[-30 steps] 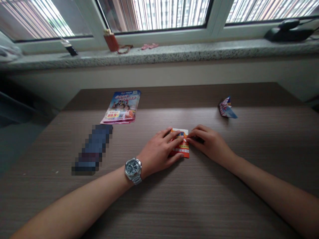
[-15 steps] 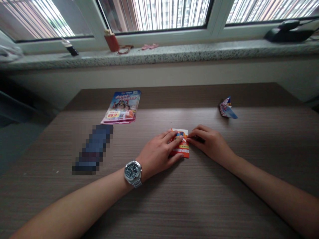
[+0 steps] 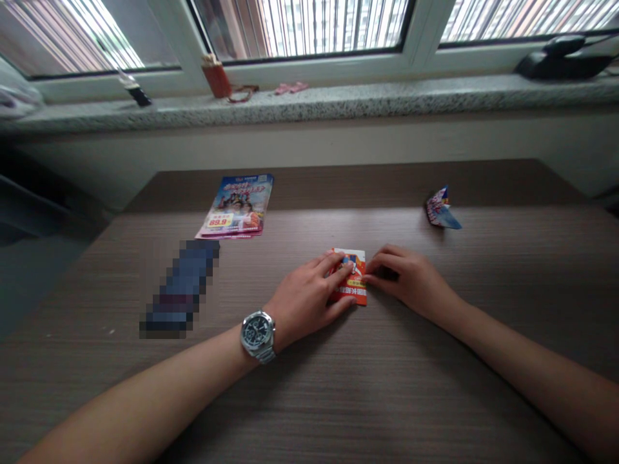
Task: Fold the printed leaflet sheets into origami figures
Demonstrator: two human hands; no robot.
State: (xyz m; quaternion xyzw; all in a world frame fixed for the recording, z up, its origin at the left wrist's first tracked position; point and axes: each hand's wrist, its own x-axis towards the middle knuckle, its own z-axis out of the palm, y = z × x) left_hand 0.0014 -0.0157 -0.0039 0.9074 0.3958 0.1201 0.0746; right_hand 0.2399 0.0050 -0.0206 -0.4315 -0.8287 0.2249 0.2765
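Note:
A small folded leaflet (image 3: 360, 295), orange-red with white lettering and a white strip on its far edge, lies on the table. My left hand (image 3: 309, 290), with a metal watch (image 3: 258, 330) on its wrist, rests flat across the leaflet's left part, fingers spread and covering much of it. At the leaflet's right edge, my right hand (image 3: 411, 277) has thumb and fingertips brought together in a pinch on the paper. Beyond the right hand stands a folded paper piece (image 3: 441, 211) in blue, white and pink.
A stack of printed flyers (image 3: 238, 206) lies at the back left of the brown table (image 3: 329, 399). Nearer me is a blurred-out dark rectangular object (image 3: 181, 290). Along the stone windowsill (image 3: 367, 100) are a red-brown container (image 3: 216, 78), pink items (image 3: 291, 88) and a black device (image 3: 563, 61).
My right hand's fingertips have slid slightly toward me along the leaflet's right edge. The left hand stays in place on the paper.

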